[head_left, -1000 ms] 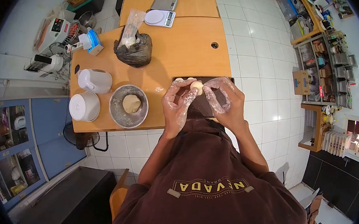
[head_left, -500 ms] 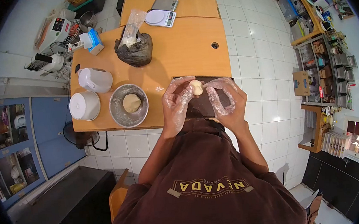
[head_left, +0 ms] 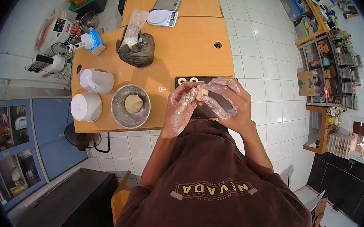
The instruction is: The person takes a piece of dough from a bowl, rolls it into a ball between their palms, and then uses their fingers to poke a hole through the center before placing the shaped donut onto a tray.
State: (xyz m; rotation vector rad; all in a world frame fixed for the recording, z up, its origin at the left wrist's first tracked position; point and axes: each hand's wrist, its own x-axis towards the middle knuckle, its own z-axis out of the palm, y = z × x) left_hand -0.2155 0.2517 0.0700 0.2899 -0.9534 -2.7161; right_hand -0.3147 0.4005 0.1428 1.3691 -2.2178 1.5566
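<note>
A small piece of pale dough (head_left: 202, 92) is held between my two hands above a dark tray (head_left: 203, 110). My left hand (head_left: 182, 107), dusted with flour, pinches the piece from the left. From the right, the floury fingers of my right hand (head_left: 228, 98) close on the same piece. Two small dough rings (head_left: 181, 81) lie at the tray's far left corner, just beyond my fingertips. Left of the tray stands a steel bowl (head_left: 119, 114) with a ball of dough (head_left: 133, 104) inside.
On the wooden table (head_left: 193, 43) are a white lidded tub (head_left: 86, 107), a white jug (head_left: 97, 80), a black plastic bag (head_left: 138, 54), a white scale (head_left: 163, 18), a grey scale (head_left: 167, 4) and a blue box (head_left: 96, 42). Shelves (head_left: 327, 68) line the right wall.
The fingers of my right hand have moved left onto the dough piece, which looks less round. Both hands have shifted slightly, and the dough rings on the tray now show.
</note>
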